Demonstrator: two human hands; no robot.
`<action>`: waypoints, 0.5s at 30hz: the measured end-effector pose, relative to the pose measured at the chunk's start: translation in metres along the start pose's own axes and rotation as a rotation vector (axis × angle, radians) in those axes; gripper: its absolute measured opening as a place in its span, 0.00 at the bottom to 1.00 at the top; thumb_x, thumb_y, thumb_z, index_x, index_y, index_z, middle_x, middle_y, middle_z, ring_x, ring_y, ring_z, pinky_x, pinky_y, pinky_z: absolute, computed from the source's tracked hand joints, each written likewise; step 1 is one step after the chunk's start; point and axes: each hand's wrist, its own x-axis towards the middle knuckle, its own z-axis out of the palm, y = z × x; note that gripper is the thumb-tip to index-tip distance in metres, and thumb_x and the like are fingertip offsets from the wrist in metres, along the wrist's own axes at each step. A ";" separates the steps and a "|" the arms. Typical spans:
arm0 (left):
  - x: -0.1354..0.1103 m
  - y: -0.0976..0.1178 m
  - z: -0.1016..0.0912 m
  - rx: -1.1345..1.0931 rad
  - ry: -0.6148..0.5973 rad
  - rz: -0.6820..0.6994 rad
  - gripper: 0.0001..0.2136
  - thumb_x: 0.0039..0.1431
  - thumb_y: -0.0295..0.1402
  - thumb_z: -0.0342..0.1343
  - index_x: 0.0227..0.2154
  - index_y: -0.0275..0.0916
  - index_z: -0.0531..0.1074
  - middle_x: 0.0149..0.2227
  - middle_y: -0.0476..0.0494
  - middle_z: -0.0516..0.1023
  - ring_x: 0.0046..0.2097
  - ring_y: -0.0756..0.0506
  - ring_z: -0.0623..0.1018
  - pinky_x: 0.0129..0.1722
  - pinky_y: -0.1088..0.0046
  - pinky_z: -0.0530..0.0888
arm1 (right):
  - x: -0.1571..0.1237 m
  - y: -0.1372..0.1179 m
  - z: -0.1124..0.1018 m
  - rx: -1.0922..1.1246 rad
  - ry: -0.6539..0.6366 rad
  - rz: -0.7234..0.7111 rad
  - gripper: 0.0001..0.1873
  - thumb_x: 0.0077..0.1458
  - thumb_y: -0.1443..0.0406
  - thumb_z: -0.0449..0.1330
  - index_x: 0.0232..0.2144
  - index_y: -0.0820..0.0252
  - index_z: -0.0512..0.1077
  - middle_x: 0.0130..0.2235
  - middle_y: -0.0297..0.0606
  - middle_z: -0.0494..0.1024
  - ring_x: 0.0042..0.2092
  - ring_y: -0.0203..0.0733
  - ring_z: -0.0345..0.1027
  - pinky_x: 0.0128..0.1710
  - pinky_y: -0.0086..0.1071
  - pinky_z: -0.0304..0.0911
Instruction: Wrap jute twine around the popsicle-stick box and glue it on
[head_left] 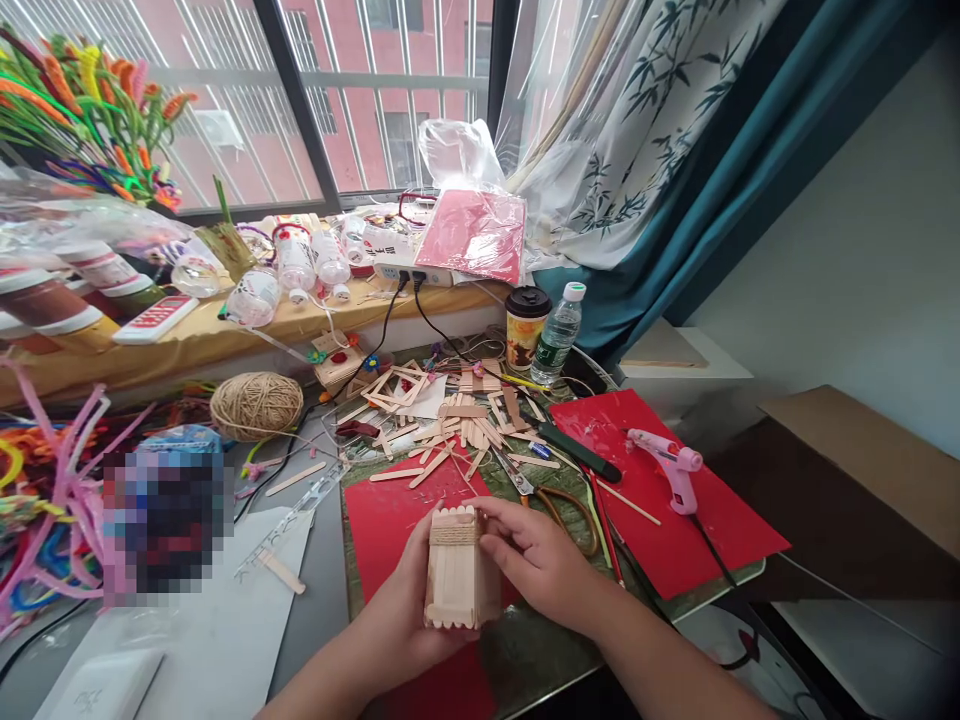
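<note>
— Both forearms are filling the bottom edge, and the two hands are meeting around a small stick box (454, 580). What is each one doing?

— As I read it, the left hand (405, 605) is cupping the box from its left side and from underneath, with its fingers curled round and mostly hidden behind the wood. The right hand (538, 562) is pressing in from the right, thumb and fingertips (491, 546) closed against the upper edge, just beside the twine band (453, 536) wound round the top.

— And where is the box sitting?

— It is being held upright over the near red sheet (382, 515), close to the table's front edge. Whether its base is touching the sheet, I cannot tell.

— What is worrying you?

— Two things, and both are guesses. The walls are looking like thin sticks joined edge to edge, so a hard squeeze from both sides could be splitting a seam or bowing a wall. The band could also be sliding off if those fingertips are dragging over it.

— Anything around the hands?

— The scissors (556, 497) are lying just beside the right hand, and the pink glue gun (670, 465) is resting further right with its cord (712, 550) trailing toward the right forearm. A careless sweep of that arm could be snagging the cord, or knocking the loose sticks (465, 425) heaped behind the box.
</note>
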 end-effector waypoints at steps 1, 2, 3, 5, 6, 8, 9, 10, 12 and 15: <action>0.002 0.001 0.000 0.004 -0.003 -0.010 0.50 0.60 0.39 0.69 0.74 0.50 0.38 0.68 0.31 0.65 0.63 0.33 0.75 0.61 0.53 0.76 | 0.001 -0.005 0.000 -0.111 0.010 0.013 0.20 0.70 0.61 0.56 0.61 0.52 0.71 0.39 0.35 0.79 0.41 0.42 0.73 0.44 0.34 0.66; 0.004 0.002 -0.001 0.034 0.001 -0.016 0.49 0.58 0.38 0.70 0.73 0.50 0.42 0.67 0.32 0.66 0.64 0.32 0.74 0.62 0.52 0.74 | 0.002 -0.011 0.000 -0.213 0.016 0.028 0.19 0.70 0.62 0.56 0.60 0.51 0.72 0.38 0.34 0.79 0.40 0.42 0.72 0.43 0.34 0.65; 0.005 0.001 -0.003 0.083 0.006 -0.018 0.49 0.56 0.38 0.72 0.73 0.49 0.45 0.68 0.32 0.65 0.66 0.31 0.71 0.65 0.50 0.72 | 0.004 -0.016 0.001 -0.294 0.020 0.043 0.19 0.69 0.63 0.56 0.60 0.51 0.72 0.37 0.34 0.79 0.39 0.42 0.72 0.41 0.34 0.64; 0.004 -0.001 -0.010 0.200 0.024 -0.019 0.54 0.52 0.40 0.75 0.74 0.49 0.44 0.73 0.30 0.57 0.72 0.27 0.62 0.70 0.44 0.64 | 0.008 -0.022 0.002 -0.381 0.020 0.066 0.19 0.69 0.64 0.57 0.59 0.51 0.73 0.37 0.34 0.80 0.39 0.42 0.72 0.40 0.33 0.63; 0.003 -0.003 -0.015 0.248 0.041 -0.015 0.59 0.50 0.41 0.76 0.75 0.49 0.40 0.75 0.29 0.51 0.74 0.25 0.57 0.71 0.41 0.60 | 0.011 -0.024 0.004 -0.399 0.022 0.072 0.19 0.68 0.64 0.57 0.59 0.51 0.73 0.37 0.34 0.80 0.39 0.42 0.72 0.39 0.33 0.63; -0.002 -0.007 -0.024 0.300 0.083 0.014 0.65 0.47 0.45 0.77 0.76 0.50 0.32 0.77 0.29 0.41 0.76 0.24 0.48 0.72 0.38 0.54 | 0.016 -0.025 0.008 -0.418 0.025 0.067 0.19 0.68 0.64 0.57 0.59 0.52 0.73 0.37 0.34 0.81 0.39 0.42 0.73 0.40 0.33 0.63; -0.004 -0.008 -0.028 0.313 0.094 0.038 0.66 0.47 0.47 0.76 0.76 0.50 0.31 0.78 0.30 0.39 0.77 0.24 0.47 0.73 0.38 0.53 | 0.018 -0.025 0.010 -0.428 0.021 0.058 0.19 0.68 0.64 0.57 0.59 0.52 0.73 0.38 0.34 0.81 0.40 0.42 0.74 0.40 0.33 0.63; -0.006 -0.009 -0.032 0.326 0.099 0.062 0.64 0.49 0.48 0.75 0.76 0.51 0.32 0.78 0.31 0.41 0.77 0.25 0.48 0.73 0.38 0.53 | 0.020 -0.025 0.013 -0.439 0.016 0.048 0.19 0.68 0.64 0.57 0.60 0.52 0.73 0.38 0.35 0.82 0.40 0.43 0.74 0.41 0.33 0.63; -0.008 -0.010 -0.036 0.362 0.104 0.095 0.60 0.51 0.49 0.74 0.76 0.52 0.37 0.76 0.30 0.47 0.76 0.25 0.52 0.72 0.38 0.55 | 0.023 -0.025 0.020 -0.469 0.012 0.028 0.21 0.69 0.64 0.57 0.61 0.51 0.72 0.40 0.36 0.83 0.41 0.43 0.75 0.41 0.33 0.63; -0.007 -0.008 -0.040 0.432 0.118 0.076 0.61 0.48 0.48 0.76 0.76 0.52 0.39 0.74 0.29 0.54 0.73 0.25 0.59 0.70 0.41 0.62 | 0.025 -0.023 0.027 -0.555 0.035 0.025 0.23 0.67 0.64 0.59 0.63 0.52 0.70 0.40 0.37 0.84 0.39 0.44 0.75 0.38 0.34 0.61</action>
